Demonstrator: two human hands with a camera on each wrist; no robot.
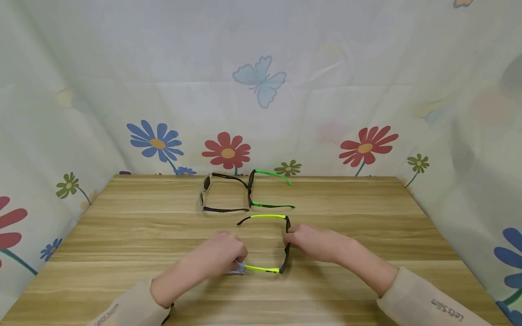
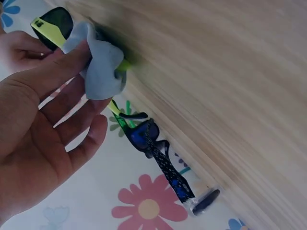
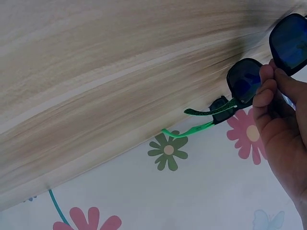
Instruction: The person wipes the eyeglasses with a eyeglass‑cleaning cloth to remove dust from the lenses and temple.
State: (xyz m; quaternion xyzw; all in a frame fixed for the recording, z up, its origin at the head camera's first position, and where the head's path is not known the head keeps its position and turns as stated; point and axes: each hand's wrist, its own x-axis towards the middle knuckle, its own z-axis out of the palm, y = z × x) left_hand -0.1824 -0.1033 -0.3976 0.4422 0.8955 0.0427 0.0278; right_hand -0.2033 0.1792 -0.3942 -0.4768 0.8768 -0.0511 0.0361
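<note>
Sunglasses with a black front and neon yellow temples point(image 1: 263, 269) are between my two hands, lenses toward the right. My right hand point(image 1: 314, 243) pinches them at the bridge; in the right wrist view a dark blue lens point(image 3: 290, 44) shows on each side of the fingertips. My left hand point(image 1: 216, 256) grips a small grey-blue cloth point(image 2: 103, 64), folded around the nearer yellow temple. Thumb and fingers press the cloth from both sides, and it hides part of that temple. The farther temple point(image 1: 267, 216) stretches leftward, unfolded, with a black tip.
Behind the hands, sunglasses with green temples point(image 1: 272, 205) lie unfolded on the wooden table point(image 1: 346, 199). Touching or overlapping them on the left are sunglasses with a clear frame point(image 1: 202, 199) and dark patterned temples. A flower-printed curtain point(image 1: 310, 136) encloses the table's back and sides.
</note>
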